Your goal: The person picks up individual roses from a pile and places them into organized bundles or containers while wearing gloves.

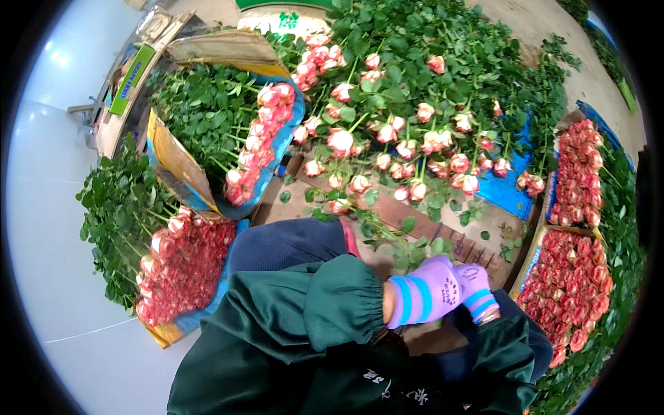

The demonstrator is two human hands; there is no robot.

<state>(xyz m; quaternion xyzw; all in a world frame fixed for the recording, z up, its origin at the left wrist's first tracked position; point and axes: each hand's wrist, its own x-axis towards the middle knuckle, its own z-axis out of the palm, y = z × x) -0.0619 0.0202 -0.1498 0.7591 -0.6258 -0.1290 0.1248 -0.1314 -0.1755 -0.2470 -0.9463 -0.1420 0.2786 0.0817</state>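
Note:
My left hand [428, 290], in a lilac glove with blue stripes, is closed where the leafy stem of a rose [381, 226] runs in under it. The rose's pink and white bloom points away to the upper left. Right against it is my right hand [474, 288] in a matching glove, its fingers turned away and mostly hidden, so its grip does not show. Beneath the stem lies a brown wooden board [433, 228] with dark measuring marks. Loose leaves are scattered around it.
A heap of long-stemmed roses [415, 124] covers the far side. To the left, roses fill a cardboard wrap [179, 171], with a packed bunch [192, 264] below it. Packed bundles of pink roses [565, 280] stand at right. A blue sheet [506, 192] lies under the heap.

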